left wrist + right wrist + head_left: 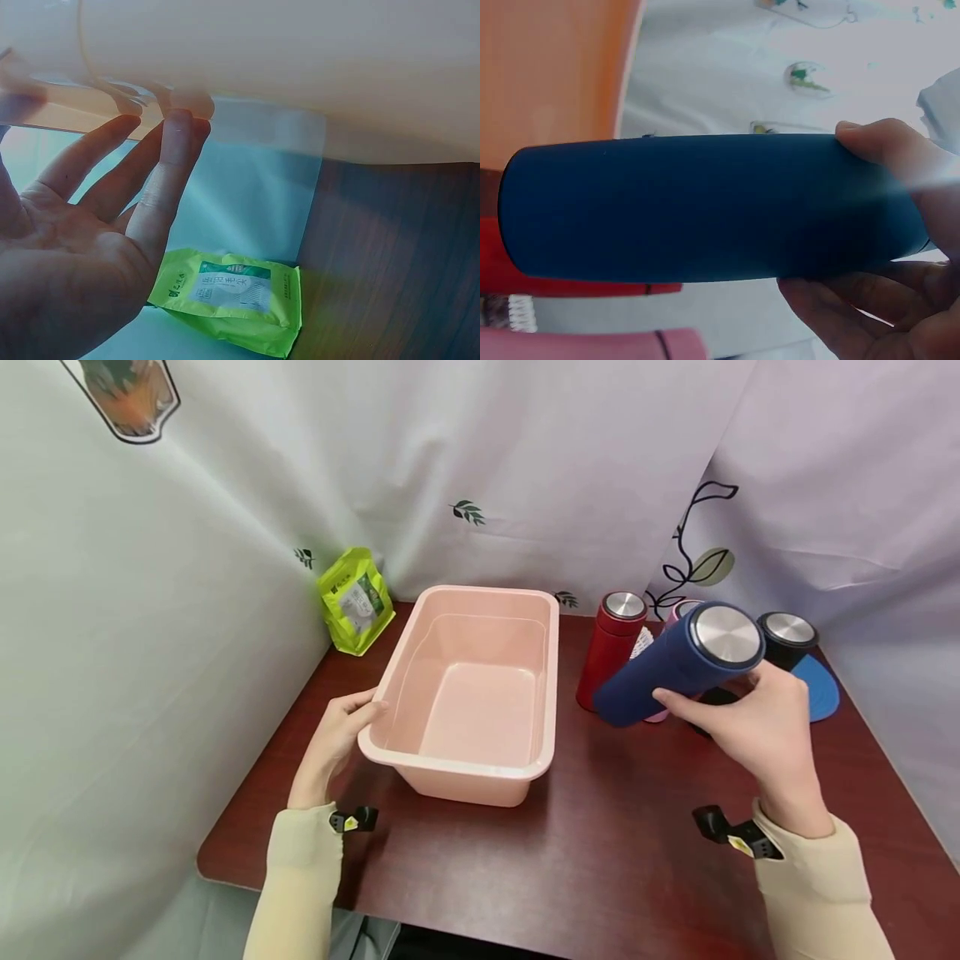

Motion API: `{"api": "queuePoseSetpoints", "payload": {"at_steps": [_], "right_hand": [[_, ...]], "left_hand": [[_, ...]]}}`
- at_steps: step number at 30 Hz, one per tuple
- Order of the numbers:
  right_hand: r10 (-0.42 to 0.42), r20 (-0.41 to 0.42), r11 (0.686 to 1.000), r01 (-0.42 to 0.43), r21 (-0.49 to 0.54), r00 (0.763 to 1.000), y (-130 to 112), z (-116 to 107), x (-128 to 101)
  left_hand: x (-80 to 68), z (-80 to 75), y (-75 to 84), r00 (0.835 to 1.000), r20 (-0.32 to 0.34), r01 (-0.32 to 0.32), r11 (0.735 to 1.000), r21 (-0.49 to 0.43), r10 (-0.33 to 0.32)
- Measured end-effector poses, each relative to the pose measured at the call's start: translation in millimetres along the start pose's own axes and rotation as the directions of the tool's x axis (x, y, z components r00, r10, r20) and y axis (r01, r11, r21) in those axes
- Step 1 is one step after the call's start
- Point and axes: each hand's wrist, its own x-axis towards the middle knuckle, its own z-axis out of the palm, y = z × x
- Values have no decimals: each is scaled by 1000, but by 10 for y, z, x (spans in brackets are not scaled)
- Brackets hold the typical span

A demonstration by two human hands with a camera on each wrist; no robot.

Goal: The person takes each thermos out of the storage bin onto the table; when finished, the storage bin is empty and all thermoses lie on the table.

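My right hand (765,722) grips a dark blue thermos (660,668) with a silver-topped lid. The thermos is tilted, its lid end up to the right and its base toward the basin; in the right wrist view the blue body (690,210) lies across the picture between thumb and fingers. At the left, my left hand (341,731) holds the rim of a pink plastic basin (457,768), thumb over the edge. From the left wrist view, the fingers (176,139) press up under that rim. Nothing lies inside the basin.
Behind the blue thermos stand a red thermos (609,652), a mostly hidden pink one (686,607) and a black one (787,631). A blue round-edged object (817,689) lies at the right. A green packet (356,602) leans at the back left corner of the dark red table (600,860).
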Motion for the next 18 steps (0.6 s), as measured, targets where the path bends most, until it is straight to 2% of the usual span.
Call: {"api": "queuePoseSetpoints", "payload": {"at_steps": [8,18], "right_hand": [[135,10,986,-133,-100,991,289,-9,-59],[236,9,963,-232,-138,972,651,-132,-105]], "left_hand": [[-11,-7,2,1000,-17,7,1000,-9,-7],[6,13,-7,1000,-17,15,1000,-4,-15]]}}
